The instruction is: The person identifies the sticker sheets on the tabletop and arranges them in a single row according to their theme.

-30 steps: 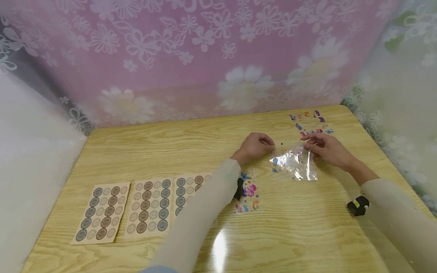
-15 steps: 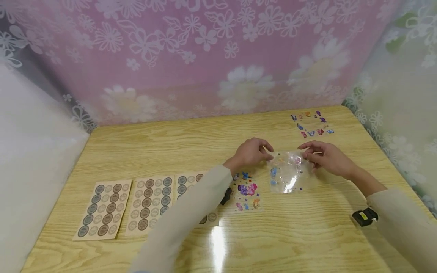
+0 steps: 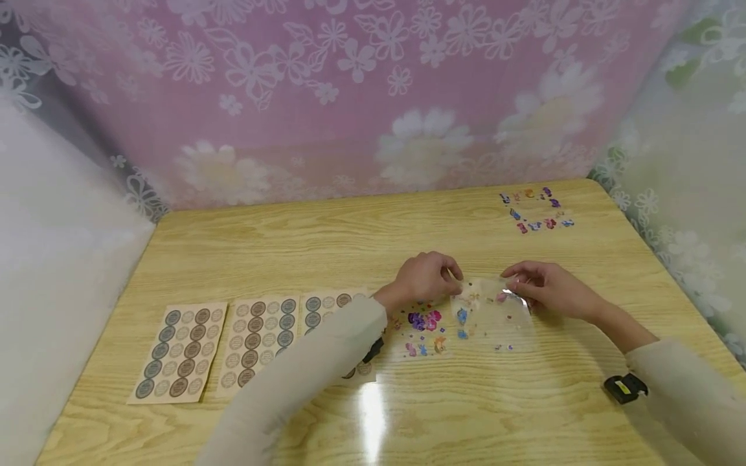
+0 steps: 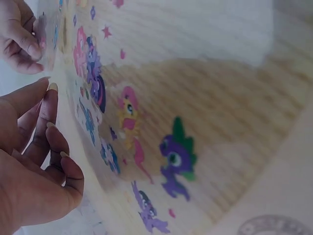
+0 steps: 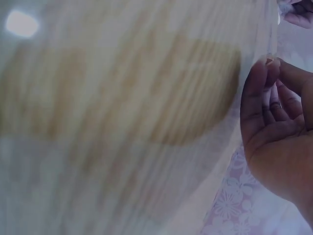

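A clear sticker sheet (image 3: 492,323) with small colourful figures spans the gap between my two hands at the right of the table. My left hand (image 3: 428,277) pinches its far left corner between thumb and fingertips. At the far right corner, my right hand (image 3: 550,291) pinches it the same way. Just left of it lies another clear sticker sheet (image 3: 428,346) with pony figures, partly under my left wrist. In the left wrist view, a purple and green dragon sticker (image 4: 178,161) shows near the left hand (image 4: 44,161). The right wrist view has the right hand (image 5: 283,117) with thumb and finger together.
Three brown paper sheets of round labels stand in a row on the left: one sheet (image 3: 177,353), a second (image 3: 256,343) and a third (image 3: 364,374) partly under the left sleeve. A further clear sticker sheet (image 3: 536,210) lies at the back right. A pink flowered curtain (image 3: 350,123) hangs behind the table.
Both hands have brought the clear sticker sheet nearer to me, and it now lies flatter beside the pony sheet. Its glare has shrunk.
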### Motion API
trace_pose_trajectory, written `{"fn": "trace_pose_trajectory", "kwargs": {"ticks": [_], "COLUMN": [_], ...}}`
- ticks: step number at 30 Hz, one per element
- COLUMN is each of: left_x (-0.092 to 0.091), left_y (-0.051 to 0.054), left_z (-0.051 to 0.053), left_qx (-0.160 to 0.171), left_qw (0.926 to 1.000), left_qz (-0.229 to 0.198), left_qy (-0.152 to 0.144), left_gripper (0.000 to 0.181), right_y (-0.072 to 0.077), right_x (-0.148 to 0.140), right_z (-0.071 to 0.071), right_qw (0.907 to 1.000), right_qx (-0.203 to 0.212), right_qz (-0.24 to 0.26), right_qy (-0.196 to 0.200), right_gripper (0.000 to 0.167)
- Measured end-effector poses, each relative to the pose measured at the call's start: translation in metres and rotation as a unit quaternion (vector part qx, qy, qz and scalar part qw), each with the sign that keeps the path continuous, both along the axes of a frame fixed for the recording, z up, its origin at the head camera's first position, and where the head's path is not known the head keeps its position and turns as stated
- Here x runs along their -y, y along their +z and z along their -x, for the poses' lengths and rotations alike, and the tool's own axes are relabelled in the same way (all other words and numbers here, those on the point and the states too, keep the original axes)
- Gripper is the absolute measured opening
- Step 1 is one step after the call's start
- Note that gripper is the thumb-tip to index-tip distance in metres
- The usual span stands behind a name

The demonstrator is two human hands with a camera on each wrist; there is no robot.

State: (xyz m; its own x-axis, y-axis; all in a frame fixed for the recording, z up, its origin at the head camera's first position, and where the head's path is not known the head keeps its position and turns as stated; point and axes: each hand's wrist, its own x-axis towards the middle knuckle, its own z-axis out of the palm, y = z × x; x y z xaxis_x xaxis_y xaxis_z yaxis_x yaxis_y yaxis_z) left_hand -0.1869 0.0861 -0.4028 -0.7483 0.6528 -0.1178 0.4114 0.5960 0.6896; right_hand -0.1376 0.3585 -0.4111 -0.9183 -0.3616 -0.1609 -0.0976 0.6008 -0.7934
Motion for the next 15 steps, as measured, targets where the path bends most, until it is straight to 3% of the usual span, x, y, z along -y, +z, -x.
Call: {"fn": "trace_pose_trajectory", "kwargs": {"ticks": [6,15], "left_x": [0.002,0.004], "left_y": [0.001,-0.0026], "left_z": [-0.0031,-0.0018], "left_qx": [-0.028,-0.052], "left_qw": [0.999,0.9973], "left_qz": [0.033,0.047], "left_qy": [-0.009,-0.021], "left_gripper": [0.017,0.021], "right_y": [-0.0023,-0.0046], "right_x": [0.0048,0.0105], "right_z": [-0.0013,-0.0008], "right_qw": [0.9996,0.9969], "right_qx": [-0.021,-0.045], "right_qz": [-0.015,-0.064], "right_qy": [0.01,0.009], "right_gripper": [0.026,0.025]}}
